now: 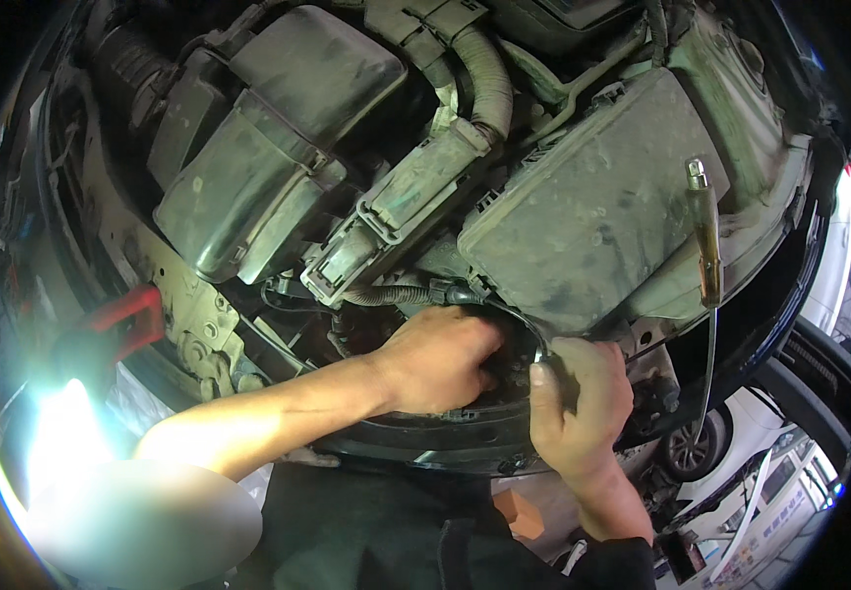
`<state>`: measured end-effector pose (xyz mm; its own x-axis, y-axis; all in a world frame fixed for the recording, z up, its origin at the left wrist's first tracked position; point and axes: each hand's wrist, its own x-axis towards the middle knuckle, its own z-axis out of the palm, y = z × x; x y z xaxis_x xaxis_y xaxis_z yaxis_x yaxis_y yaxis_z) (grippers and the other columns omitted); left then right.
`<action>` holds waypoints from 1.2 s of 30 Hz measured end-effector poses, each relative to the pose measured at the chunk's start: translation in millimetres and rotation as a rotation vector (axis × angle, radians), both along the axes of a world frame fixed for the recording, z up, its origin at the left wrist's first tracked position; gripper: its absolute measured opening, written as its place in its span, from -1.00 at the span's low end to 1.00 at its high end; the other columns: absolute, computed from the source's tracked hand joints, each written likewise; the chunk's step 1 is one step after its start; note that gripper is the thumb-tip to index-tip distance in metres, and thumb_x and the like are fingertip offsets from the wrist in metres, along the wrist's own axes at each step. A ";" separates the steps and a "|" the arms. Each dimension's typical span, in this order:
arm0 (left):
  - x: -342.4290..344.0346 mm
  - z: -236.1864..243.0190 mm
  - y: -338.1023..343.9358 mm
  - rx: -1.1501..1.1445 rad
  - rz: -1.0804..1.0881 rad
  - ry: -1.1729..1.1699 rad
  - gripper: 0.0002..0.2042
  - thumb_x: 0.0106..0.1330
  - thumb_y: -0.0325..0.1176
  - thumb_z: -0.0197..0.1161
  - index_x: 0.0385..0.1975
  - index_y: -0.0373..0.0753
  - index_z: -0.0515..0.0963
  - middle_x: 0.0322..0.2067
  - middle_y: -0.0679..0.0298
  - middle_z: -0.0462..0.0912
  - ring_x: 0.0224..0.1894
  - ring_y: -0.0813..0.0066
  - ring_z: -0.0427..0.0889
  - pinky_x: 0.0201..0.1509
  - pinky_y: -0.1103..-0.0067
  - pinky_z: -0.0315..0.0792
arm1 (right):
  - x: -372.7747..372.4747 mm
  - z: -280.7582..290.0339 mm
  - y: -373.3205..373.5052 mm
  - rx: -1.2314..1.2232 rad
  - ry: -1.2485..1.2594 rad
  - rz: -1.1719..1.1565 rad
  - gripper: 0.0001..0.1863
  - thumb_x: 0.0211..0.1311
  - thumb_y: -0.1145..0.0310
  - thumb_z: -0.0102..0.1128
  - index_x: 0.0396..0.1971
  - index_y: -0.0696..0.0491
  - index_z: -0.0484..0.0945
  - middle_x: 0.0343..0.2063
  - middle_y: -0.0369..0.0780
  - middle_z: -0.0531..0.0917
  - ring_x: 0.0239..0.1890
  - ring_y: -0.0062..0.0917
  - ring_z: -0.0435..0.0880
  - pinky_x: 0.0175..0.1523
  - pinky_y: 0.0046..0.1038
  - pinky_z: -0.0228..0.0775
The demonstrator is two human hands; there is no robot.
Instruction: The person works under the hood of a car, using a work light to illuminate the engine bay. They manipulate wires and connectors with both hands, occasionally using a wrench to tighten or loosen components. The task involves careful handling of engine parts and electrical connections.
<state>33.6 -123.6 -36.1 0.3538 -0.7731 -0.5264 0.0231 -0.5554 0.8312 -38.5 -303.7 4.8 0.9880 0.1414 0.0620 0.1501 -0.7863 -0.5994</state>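
Note:
My left hand reaches into the gap behind the car's front edge, its fingers curled. Its fingertips are hidden, so whatever they hold cannot be made out. Close by on the right, my right hand is closed, thumb against fingers, on the end of a thin black cable. A small bright spot shows at the thumb tip. From the left hand's far side the cable curves over to the right hand. Just beyond the left hand lies a corrugated wiring sleeve with a dark connector.
A large dusty black box cover and an air filter housing fill the engine bay. A screwdriver with an amber handle lies at the right edge. A glaring work lamp and a red handle are at left.

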 end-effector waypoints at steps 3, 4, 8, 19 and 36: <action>3.1 1.2 1.0 -0.017 -0.012 0.028 -0.76 0.09 -0.34 0.26 -0.28 -0.32 0.60 -0.29 -0.05 0.66 -0.10 -0.05 0.62 -0.01 0.21 0.50 | -3.6 -4.2 -1.6 0.072 -0.055 -0.055 -0.72 0.02 0.53 0.29 -0.21 0.16 0.52 -0.45 -0.17 0.61 -0.51 -0.28 0.47 -0.29 -0.29 0.28; 3.2 0.4 1.5 -0.032 -0.003 0.031 -0.77 0.10 -0.34 0.26 -0.28 -0.32 0.60 -0.29 -0.05 0.66 -0.10 -0.05 0.62 -0.01 0.21 0.49 | -4.8 -4.5 -2.8 0.079 -0.072 -0.062 -0.72 0.02 0.54 0.27 -0.21 0.16 0.52 -0.45 -0.16 0.61 -0.52 -0.27 0.47 -0.29 -0.29 0.28; 3.5 -1.5 1.3 -0.084 -0.001 -0.013 -0.79 0.11 -0.37 0.23 -0.29 -0.33 0.60 -0.29 -0.03 0.66 -0.10 -0.05 0.62 0.01 0.21 0.49 | -3.5 -2.8 -1.0 0.083 -0.068 -0.063 -0.76 0.02 0.57 0.22 -0.23 0.16 0.53 -0.47 -0.16 0.60 -0.52 -0.26 0.47 -0.31 -0.29 0.29; -4.1 14.9 -12.4 0.006 -0.121 -0.139 -0.78 0.07 -0.48 0.18 -0.25 -0.30 0.56 -0.24 -0.03 0.65 -0.07 -0.03 0.61 0.01 0.20 0.49 | -6.4 -8.7 0.4 0.100 -0.216 -0.144 -0.82 0.07 0.60 0.18 -0.27 0.20 0.53 -0.46 -0.13 0.58 -0.52 -0.25 0.48 -0.33 -0.31 0.30; 4.4 9.6 -31.4 0.059 -0.272 -0.087 -0.69 0.12 -0.32 0.27 -0.13 -0.28 0.62 -0.19 -0.03 0.69 -0.11 0.09 0.67 0.01 0.34 0.50 | -8.2 -17.2 -4.0 0.191 -0.368 -0.246 -0.85 0.09 0.52 0.19 -0.31 0.10 0.47 -0.55 -0.14 0.54 -0.46 -0.23 0.55 -0.30 -0.26 0.33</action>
